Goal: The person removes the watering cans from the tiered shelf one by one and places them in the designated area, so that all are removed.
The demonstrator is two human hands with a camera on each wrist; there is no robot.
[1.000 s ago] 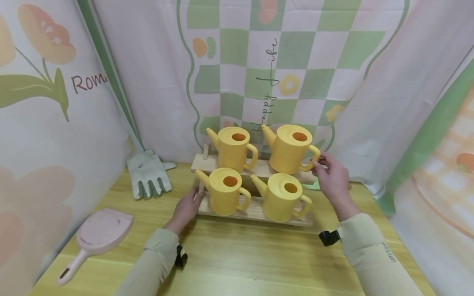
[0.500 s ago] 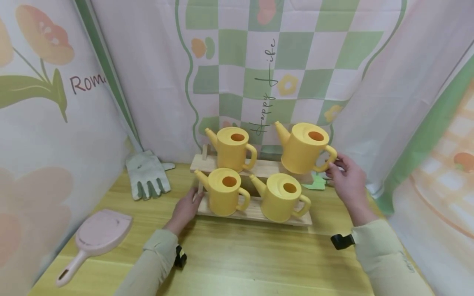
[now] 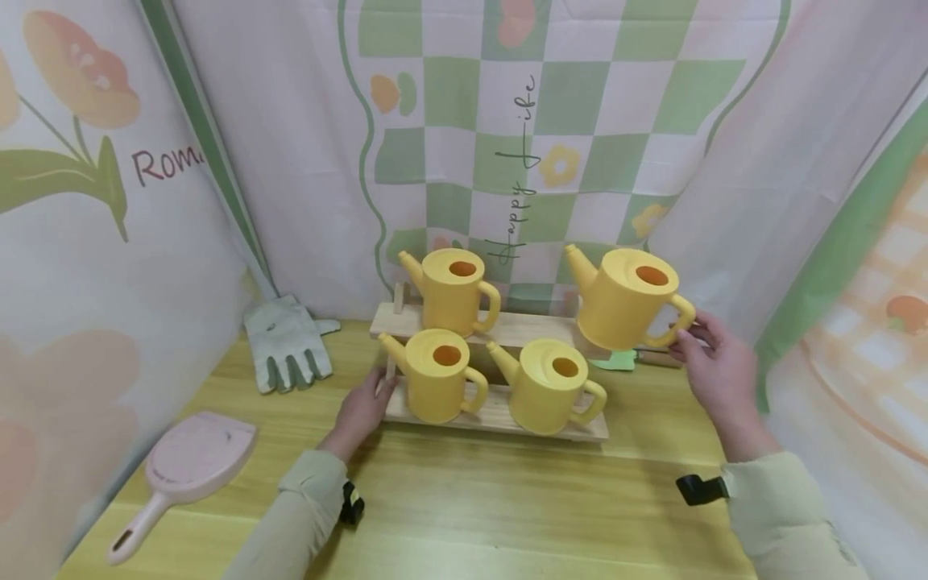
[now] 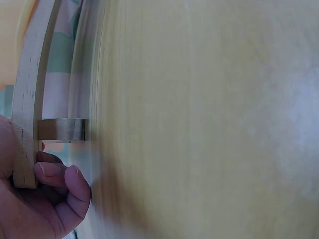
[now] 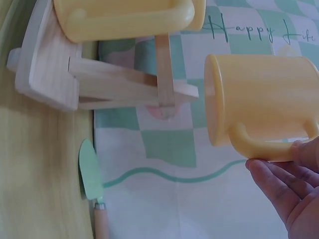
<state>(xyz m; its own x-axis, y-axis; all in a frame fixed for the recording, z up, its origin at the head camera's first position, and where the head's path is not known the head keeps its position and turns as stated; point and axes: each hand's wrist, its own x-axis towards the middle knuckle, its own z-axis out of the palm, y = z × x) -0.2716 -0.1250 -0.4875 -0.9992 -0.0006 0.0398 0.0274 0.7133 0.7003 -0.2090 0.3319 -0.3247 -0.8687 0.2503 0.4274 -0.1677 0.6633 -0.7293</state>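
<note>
Pinching the watering can handle, right hand hangs beyond the rack edge.

upper shelf right half free, three watering cans crowding rack, curtain behind

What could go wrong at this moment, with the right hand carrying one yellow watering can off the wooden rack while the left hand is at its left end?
1. The right hand holds the lifted watering can only by its handle, in the air and slightly tilted; it could swing or slip.
2. A small green trowel lies on the table beneath the can, so setting it down there might land it unevenly.
3. The left hand grips only the end of the wooden rack; a nudge could shake the three cans standing on it.
</note>
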